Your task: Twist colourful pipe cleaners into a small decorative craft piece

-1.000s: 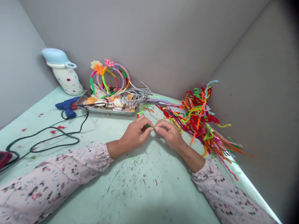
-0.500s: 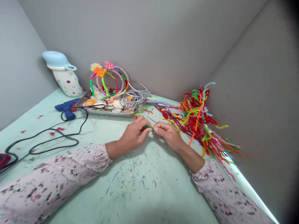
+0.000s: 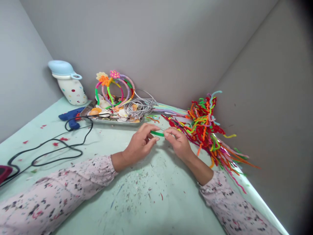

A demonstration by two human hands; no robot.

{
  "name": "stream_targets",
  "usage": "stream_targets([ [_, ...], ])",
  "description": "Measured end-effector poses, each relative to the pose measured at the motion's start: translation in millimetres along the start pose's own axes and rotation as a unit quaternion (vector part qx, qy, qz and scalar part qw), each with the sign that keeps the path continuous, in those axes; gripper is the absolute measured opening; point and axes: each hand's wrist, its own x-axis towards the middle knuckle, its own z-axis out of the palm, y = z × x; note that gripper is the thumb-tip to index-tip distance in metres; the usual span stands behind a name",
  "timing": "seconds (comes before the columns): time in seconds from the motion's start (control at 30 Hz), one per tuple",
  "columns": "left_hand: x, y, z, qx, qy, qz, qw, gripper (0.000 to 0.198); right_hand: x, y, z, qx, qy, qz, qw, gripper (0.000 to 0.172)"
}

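Logging one green pipe cleaner (image 3: 157, 133), now drawn straight — pinched narrowly between our left hand (image 3: 139, 142) and right hand (image 3: 177, 143), which stand wider apart than before.

Fingers (image 3: 168, 133) can pull back over the tabletop (image 3: 146, 202); metal tray (image 3: 114, 122) is up ahead, pipe cleaner pile (image 3: 201, 130) just right.

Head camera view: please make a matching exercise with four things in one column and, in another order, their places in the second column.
Things:
1. green pipe cleaner
2. blue glue gun
3. grey wire bundle
4. colourful pipe cleaner pile

Places:
A. on the metal tray
B. right of the hands
C. between the left hand and the right hand
D. left of the tray

Pairs: 1-C, 2-D, 3-A, 4-B
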Motion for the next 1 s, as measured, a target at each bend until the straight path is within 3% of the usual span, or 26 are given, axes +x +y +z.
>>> stream_targets([
  [0.1,-1.0,1.0,0.8,-0.008,0.059,-0.016,0.998,0.040,0.2,2.7,-2.5,-0.028,0.079,-0.012,0.996,0.016],
  [0.17,-0.7,0.7,0.8,0.007,0.076,-0.016,0.997,0.040,-0.4,2.6,-3.0,-0.064,0.058,-0.048,0.995,0.013],
  [0.3,0.4,-0.2,0.1,0.063,0.008,-0.010,0.998,0.025,-2.9,1.1,-0.7,-0.145,-0.019,-0.122,0.982,0.011],
  [0.43,-1.1,-0.9,1.0,0.133,-0.066,-0.012,0.989,0.017,-5.6,1.5,1.8,-0.171,-0.026,-0.162,0.972,0.010],
  [0.57,-2.3,-1.8,1.5,0.145,-0.066,-0.018,0.987,0.017,-2.8,-1.7,-3.5,-0.197,0.002,-0.174,0.965,0.014],
  [0.7,-1.0,-1.6,0.6,0.120,-0.023,-0.016,0.992,0.016,9.3,1.0,-22.6,-0.282,0.132,-0.111,0.944,0.020],
  [0.87,-0.4,-2.0,1.4,0.085,0.004,-0.069,0.994,0.015,17.5,19.2,-43.4,-0.489,0.074,0.014,0.869,0.025],
  [1.0,0.1,-2.7,2.4,0.054,-0.005,-0.112,0.992,0.015,15.3,27.8,-46.8,-0.555,0.028,0.043,0.830,0.021],
])
